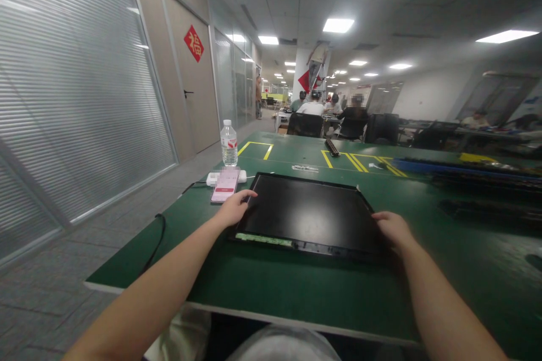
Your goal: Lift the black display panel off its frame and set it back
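A flat black display panel (309,211) lies face up, or just above, the green table in front of me. Along its near edge runs a narrow green circuit strip (263,239). My left hand (235,207) grips the panel's left edge, thumb on top and the other fingers partly hidden beneath. At the right edge, my right hand (394,229) holds the panel in the same way, its fingertips mostly out of sight. A phone (225,185) with a lit screen lies just beyond my left hand, leaning on a white power strip (213,179).
The green table (296,287) carries yellow tape marks and a small dark slotted part (331,148) at the back. A water bottle (228,144) stands behind the phone. Blue-edged dark parts (457,169) lie at right. A black cable (158,237) hangs at the left edge. People sit farther off.
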Motion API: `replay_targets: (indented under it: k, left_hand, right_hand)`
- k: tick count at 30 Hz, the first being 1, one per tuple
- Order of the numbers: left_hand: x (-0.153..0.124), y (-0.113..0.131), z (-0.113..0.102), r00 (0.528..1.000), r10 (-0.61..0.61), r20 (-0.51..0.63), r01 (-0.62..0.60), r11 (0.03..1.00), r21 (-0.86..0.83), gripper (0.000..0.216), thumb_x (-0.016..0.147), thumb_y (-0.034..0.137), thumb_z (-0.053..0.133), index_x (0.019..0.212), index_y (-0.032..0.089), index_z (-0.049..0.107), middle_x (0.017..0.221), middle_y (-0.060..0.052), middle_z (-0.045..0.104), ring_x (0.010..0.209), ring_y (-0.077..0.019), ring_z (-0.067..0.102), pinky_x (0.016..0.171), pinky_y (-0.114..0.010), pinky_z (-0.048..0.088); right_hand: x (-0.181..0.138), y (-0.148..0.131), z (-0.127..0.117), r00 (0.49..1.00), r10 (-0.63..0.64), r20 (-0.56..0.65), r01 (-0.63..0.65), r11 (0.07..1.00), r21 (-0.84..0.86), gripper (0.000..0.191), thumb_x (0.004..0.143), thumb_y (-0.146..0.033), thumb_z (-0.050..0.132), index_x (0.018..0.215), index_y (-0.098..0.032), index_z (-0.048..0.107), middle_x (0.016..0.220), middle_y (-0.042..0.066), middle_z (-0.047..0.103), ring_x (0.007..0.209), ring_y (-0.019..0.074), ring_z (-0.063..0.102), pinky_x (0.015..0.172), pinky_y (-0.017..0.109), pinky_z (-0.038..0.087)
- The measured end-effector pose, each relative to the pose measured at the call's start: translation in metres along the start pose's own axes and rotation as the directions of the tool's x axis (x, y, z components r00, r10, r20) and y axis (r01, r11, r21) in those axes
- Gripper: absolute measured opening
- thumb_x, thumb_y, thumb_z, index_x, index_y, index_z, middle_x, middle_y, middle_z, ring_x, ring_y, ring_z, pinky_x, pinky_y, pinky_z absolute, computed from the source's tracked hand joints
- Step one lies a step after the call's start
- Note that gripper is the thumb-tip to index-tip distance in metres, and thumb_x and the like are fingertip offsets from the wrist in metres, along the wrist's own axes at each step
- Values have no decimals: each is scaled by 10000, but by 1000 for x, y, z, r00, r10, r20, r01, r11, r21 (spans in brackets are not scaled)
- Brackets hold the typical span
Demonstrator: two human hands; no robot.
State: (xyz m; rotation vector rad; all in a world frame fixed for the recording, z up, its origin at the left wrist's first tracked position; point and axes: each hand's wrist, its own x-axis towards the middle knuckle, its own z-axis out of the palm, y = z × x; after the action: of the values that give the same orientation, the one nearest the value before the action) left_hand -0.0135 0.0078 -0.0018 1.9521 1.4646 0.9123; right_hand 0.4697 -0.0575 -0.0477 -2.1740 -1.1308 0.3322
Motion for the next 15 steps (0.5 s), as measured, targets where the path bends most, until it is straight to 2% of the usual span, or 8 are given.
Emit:
replay_targets:
  k: [3, 7, 11, 15]
  left_hand:
    - [-2, 8, -1, 994, -107, 5, 106, 975, -195, 493, 693, -23, 456, 1071, 167, 710, 984, -54, 745, 830, -206, 709, 726, -283, 549]
    - [-3, 12, 0, 969, -241, 64, 244, 869, -431, 452, 686, -28, 465, 1039, 159, 678, 856, -34, 732, 602, -160, 675, 540, -243, 516]
    - [-1, 11, 2, 947, -311, 78, 295, 752, -589, 438, 663, -42, 493, 1022, 157, 645, 790, -13, 726, 538, -147, 653, 507, -243, 513]
    - [1, 10, 3, 921, -385, 62, 321, 657, -682, 336, 702, -4, 599, 988, 166, 644, 797, -17, 732, 570, -152, 665, 546, -261, 537]
  right_hand:
    - [-1, -2, -1, 1000, 3, -1, -3, 1000, -13, 358, 666, -43, 552, 906, -176, 782, 951, 99, 762, 880, 222, 693, 727, 262, 488]
    - [-1, -3, -1, 999, 20, 26, -20, 1000, -11, 378, 649, -57, 560, 932, -177, 780, 946, 102, 762, 867, 226, 696, 743, 276, 504]
    - [-2, -3, -2, 999, 24, 34, -23, 999, -28, 415, 659, -66, 540, 985, -171, 775, 1003, 112, 757, 886, 236, 696, 749, 294, 513]
    - [-2, -3, -2, 999, 11, 32, -9, 999, -49, 401, 657, -62, 549, 964, -181, 778, 1003, 108, 756, 905, 240, 696, 760, 294, 510]
